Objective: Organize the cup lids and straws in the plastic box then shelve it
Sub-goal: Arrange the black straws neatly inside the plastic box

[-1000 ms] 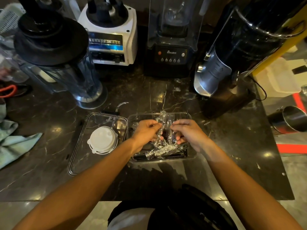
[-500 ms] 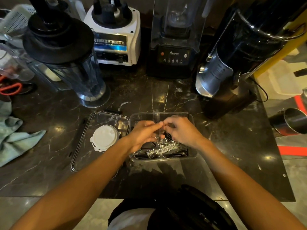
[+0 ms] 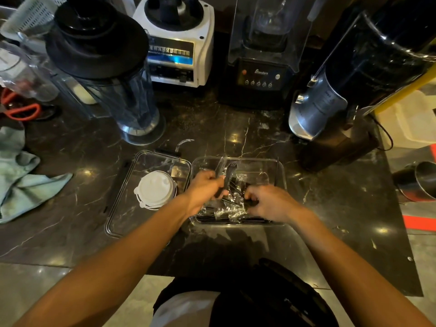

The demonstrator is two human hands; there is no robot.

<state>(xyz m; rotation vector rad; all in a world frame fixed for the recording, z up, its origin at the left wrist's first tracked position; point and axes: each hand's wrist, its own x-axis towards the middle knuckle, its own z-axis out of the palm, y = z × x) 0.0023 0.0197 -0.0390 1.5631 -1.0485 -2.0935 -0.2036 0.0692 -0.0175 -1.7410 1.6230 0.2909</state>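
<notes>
A clear plastic box [image 3: 271, 165] sits on the dark marble counter, holding black straws in crinkly clear wrappers [image 3: 230, 210]. My left hand [image 3: 204, 187] is inside the box, shut on a bunch of wrapped straws whose ends stick up past my fingers. My right hand [image 3: 269, 201] is curled over the straws at the box's right side, gripping some. To the left, the box's clear lid [image 3: 122, 208] lies flat with a stack of white cup lids [image 3: 154, 188] on it.
Blender jug [image 3: 113, 74], white blender base [image 3: 177, 43], black blender [image 3: 262, 55] and a steel machine [image 3: 354, 74] line the back. A teal cloth [image 3: 21, 182] lies at the left, red scissors [image 3: 21, 109] behind it. Steel cups [image 3: 417, 180] lie at the right edge.
My hands have parted: the left lifted a bunch of straws so their ends point up and back, the right slid down toward the box's near right side.
</notes>
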